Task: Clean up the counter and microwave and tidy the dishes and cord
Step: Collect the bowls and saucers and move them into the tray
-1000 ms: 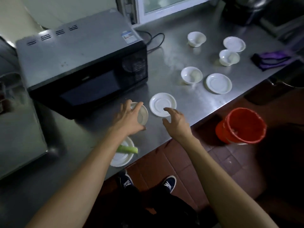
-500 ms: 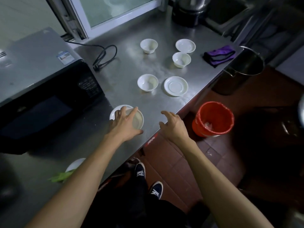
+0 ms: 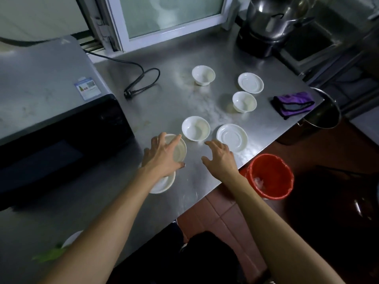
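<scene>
My left hand grips a small white bowl from above, just over a white saucer on the steel counter. My right hand hovers with spread fingers, holding nothing, next to another saucer. A second bowl stands just beyond both hands. Farther back are two more bowls and a third saucer. The black microwave fills the left side, and its black cord lies looped behind it.
A purple cloth lies at the counter's right edge. A red bucket and a steel pot stand on the floor to the right. A dark kettle sits at the back. A plate with green scraps is at bottom left.
The view has swung right and closer to the dishes. My left hand still holds the bowl, now above the near saucer; my right hand has moved forward toward the saucer by the counter edge.
</scene>
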The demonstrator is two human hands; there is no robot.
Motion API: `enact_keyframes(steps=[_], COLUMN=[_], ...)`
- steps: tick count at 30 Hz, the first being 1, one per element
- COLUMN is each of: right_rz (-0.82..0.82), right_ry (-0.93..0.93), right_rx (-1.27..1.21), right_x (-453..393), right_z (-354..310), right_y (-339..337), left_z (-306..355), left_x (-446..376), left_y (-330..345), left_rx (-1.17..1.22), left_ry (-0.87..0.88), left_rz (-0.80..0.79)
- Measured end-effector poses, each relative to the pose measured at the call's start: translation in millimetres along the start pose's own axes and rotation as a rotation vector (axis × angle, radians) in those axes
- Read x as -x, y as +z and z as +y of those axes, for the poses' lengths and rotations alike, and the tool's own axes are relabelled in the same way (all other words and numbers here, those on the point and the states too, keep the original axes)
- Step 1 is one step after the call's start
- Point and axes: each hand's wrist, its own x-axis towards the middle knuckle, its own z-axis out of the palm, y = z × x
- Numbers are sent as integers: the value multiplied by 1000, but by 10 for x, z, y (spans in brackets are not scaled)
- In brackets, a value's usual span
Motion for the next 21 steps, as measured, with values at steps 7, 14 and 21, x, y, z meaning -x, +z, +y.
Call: enact_keyframes(steps=[7,14,21], right_rz=[-32,-153,-280], right_ry=[-62,-214,-311], right_rx=[74,200,286], right_x=[-642,-1235,-1655], right_z=[-59,16,46], right_y=[11,122,252], left_z=[-66,-18,87], left_x=[-310,-502,-564], left_y=[-45,22,107], left_rx=[-2,-19,36], left_ry=[-70,-223,-376], left_rz=[3,6,23])
